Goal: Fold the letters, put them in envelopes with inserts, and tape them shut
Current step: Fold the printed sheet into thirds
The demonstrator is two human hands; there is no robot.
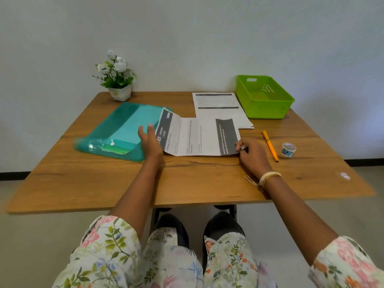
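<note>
A printed letter (pixel 197 137) with dark bands at both ends lies sideways on the wooden table (pixel 187 181), creased and partly unfolded. My left hand (pixel 150 140) is at its left end, fingers straight, with the paper's left panel raised against them. My right hand (pixel 250 153) pinches the letter's near right corner. A stack of further letters (pixel 218 107) lies behind it. A teal folder (pixel 122 132) lies to the left, with greenish slips showing through its near end. A roll of patterned tape (pixel 288 150) stands on the right.
An orange pencil (pixel 270 145) lies between my right hand and the tape. An empty green basket (pixel 264 96) sits at the back right corner. A potted white flower (pixel 116 76) stands at the back left. The wall is right behind the table.
</note>
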